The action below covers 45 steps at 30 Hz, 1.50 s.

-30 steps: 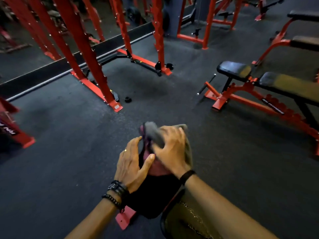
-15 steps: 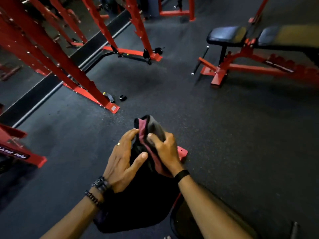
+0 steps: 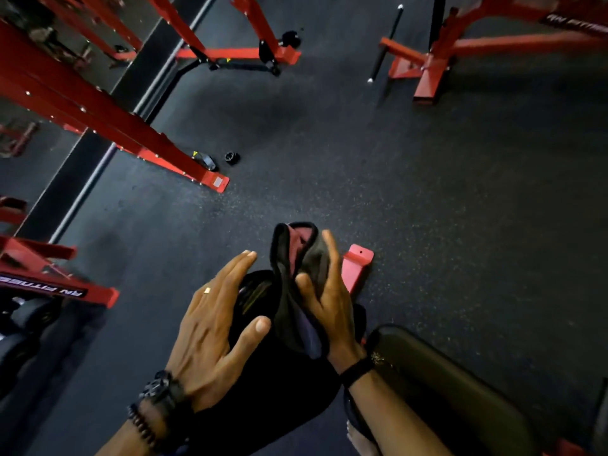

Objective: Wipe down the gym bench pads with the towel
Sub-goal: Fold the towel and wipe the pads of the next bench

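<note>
Towel (image 3: 297, 284): bunched at lower centre, gripped by right hand (image 3: 329, 301).
Left hand (image 3: 210, 324): fingers straight, now lifted off towel, steadying seat pad (image 3: 263, 390).
Change: towel regathered; wiping can resume.

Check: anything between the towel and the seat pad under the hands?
Nothing visible. The right hand holds the towel directly on the black pad; the left hand rests flat beside it.

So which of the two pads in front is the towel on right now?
The small dark pad under both hands: the right hand grips the towel on it. The larger pad at lower right is bare.
</note>
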{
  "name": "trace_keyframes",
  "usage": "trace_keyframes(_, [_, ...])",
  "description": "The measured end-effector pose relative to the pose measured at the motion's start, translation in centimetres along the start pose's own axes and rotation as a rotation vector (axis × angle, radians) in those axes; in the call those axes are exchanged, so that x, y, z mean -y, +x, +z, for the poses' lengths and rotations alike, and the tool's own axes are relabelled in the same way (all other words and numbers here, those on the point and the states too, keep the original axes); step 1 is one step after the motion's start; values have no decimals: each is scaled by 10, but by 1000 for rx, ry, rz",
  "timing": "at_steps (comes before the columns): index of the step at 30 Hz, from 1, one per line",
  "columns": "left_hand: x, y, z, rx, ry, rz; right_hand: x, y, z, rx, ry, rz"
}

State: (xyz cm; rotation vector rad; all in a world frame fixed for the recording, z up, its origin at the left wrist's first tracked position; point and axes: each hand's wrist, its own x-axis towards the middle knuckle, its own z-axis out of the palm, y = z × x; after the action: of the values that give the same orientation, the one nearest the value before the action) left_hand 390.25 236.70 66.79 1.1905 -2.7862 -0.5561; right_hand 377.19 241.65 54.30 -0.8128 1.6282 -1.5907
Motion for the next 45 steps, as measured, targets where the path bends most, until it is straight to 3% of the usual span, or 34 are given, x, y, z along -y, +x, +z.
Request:
trace_keyframes(2, [0, 1, 0, 4, 2, 9, 7, -8, 4, -53, -141, -205])
trace_keyframes(4, [1, 3, 1, 9, 13, 32, 6, -7, 12, -91, -209, -291])
trace_keyframes(10, [0, 5, 0, 24, 24, 17, -93, 8, -6, -38, -38, 126])
trace_keyframes(12, [1, 4, 1, 49, 76, 11, -74, 9, -4, -49, -106, 89])
trace_keyframes(16, [-2, 7, 3, 58, 129, 0, -38, 5, 3, -84, -132, -160])
trace_keyframes(18, [-4, 7, 5, 62, 135, -19, -76, 2, 4, -81, -109, -131])
trace_keyframes(21, [-5, 8, 5, 64, 139, -22, -154, 3, -7, -103, -35, 124])
trace_keyframes(23, [-6, 8, 5, 69, 148, -25, -164, 8, -11, -104, -63, 266])
trace_keyframes(27, [-8, 9, 5, 73, 101, -33, -89, 5, 14, -256, -12, 68])
trace_keyframes(30, [-8, 7, 8, 65, 79, -27, -97, -3, 13, -273, -63, -3])
trace_keyframes(33, [-6, 8, 11, 44, 56, -15, -177, 0, 0, -251, -81, 295])
trace_keyframes(36, [-4, 7, 12, 47, 41, -12, -206, 11, -9, -237, 81, 634])
trace_keyframes(38, [-3, 5, 12, 50, 34, -20, -178, 17, -1, -242, 90, 557])
trace_keyframes(42, [-1, 7, 10, 72, 71, 2, -139, 4, 17, -268, 11, 160])
trace_keyframes(44, [-1, 6, 11, 59, 66, 5, -180, 0, 14, -255, -43, 243])
trace_keyframes(45, [-1, 7, 12, 48, 51, 8, -206, 1, 7, -253, -13, 372])
